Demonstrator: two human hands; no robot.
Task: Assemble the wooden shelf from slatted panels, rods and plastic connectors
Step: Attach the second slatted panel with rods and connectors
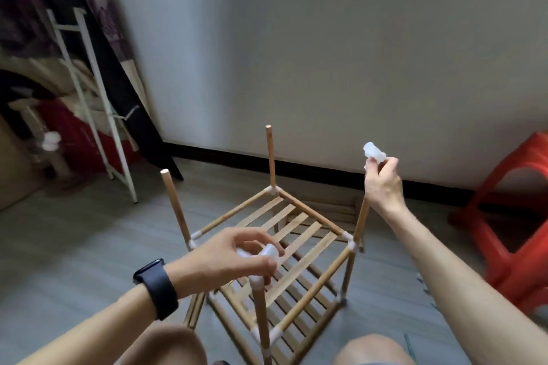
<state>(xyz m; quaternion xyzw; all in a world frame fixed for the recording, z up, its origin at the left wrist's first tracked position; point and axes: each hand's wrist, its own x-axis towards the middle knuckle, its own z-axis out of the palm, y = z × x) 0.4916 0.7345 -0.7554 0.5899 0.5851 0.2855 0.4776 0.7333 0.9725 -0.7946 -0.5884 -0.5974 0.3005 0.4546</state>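
The half-built wooden shelf (284,249) stands on the floor between my knees, with two slatted panels joined by rods and white plastic connectors. Bare upright rods rise at the far corner (270,154) and the left corner (175,204). My left hand (234,258), with a dark watch on its wrist, grips a white connector (268,253) over the capped top of the near rod (261,311). My right hand (382,181) pinches another white connector (374,152) just above the right rod (361,216), whose top it hides.
A red plastic stool (510,216) stands at the right. A spare slatted panel (332,210) lies on the floor behind the shelf by the wall. A white metal ladder frame (98,115) and bedding sit at the left. Grey floor surrounds the shelf.
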